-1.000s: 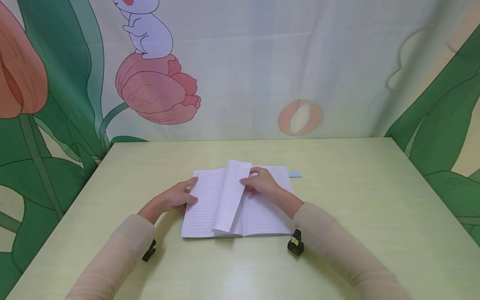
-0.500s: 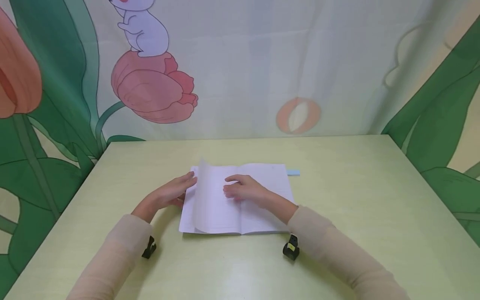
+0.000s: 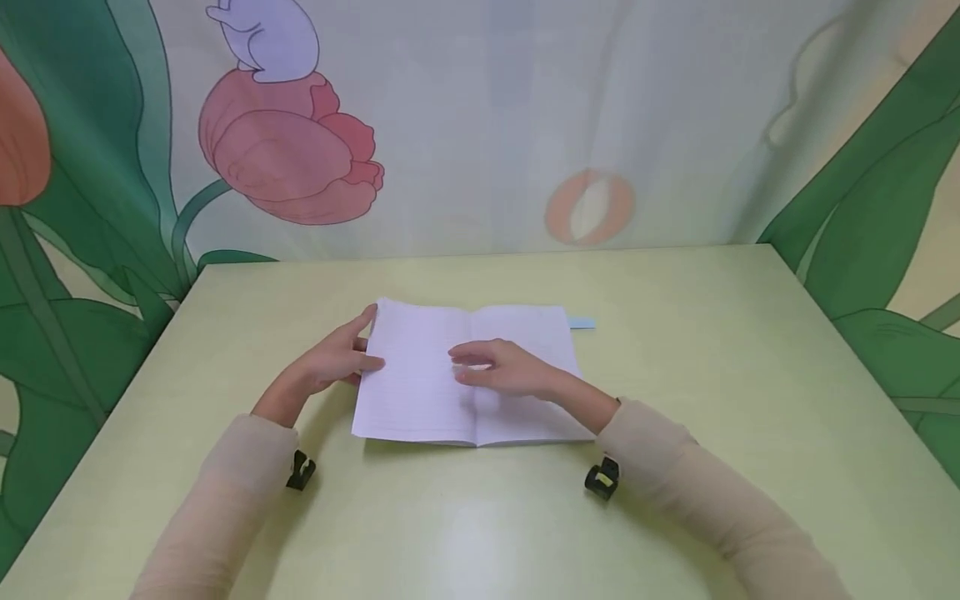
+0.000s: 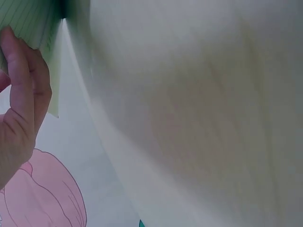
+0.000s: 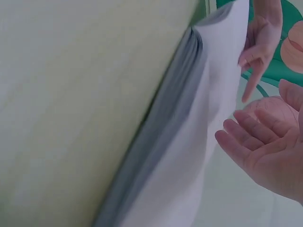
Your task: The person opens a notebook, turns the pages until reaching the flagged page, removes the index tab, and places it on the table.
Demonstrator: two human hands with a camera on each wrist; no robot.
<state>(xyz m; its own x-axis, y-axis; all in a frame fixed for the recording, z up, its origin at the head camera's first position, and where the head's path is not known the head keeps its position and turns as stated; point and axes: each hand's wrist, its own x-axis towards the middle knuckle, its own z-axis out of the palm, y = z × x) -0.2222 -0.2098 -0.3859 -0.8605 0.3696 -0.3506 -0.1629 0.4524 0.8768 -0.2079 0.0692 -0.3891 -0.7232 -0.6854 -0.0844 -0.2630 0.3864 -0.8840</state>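
Note:
An open notebook point(image 3: 416, 408) with faintly ruled white pages lies on the table, its spine running away from me. At its left edge my left hand point(image 3: 330, 362) grips the pages, thumb on top and other fingers partly hidden underneath; the left wrist view shows that hand point(image 4: 23, 99) against the lined paper point(image 4: 28, 16). Over the middle fold hovers my right hand point(image 3: 513, 371), fingers loosely bent and holding nothing. In the right wrist view this hand point(image 5: 270, 146) appears apart from the notebook's pages point(image 5: 220, 71), palm showing. A light blue tab point(image 3: 582, 323) sticks out at the far right edge.
The pale table point(image 3: 465, 517) reaches back to a curtain point(image 3: 465, 167) printed with flowers, leaves and a white animal. Small black devices sit at both wrists, one under the left sleeve point(image 3: 217, 500) and one under the right sleeve point(image 3: 675, 467).
A page lifted by my right hand went over to the left and now lies flat there. The right hand let go of it; the left hand now holds the left edge.

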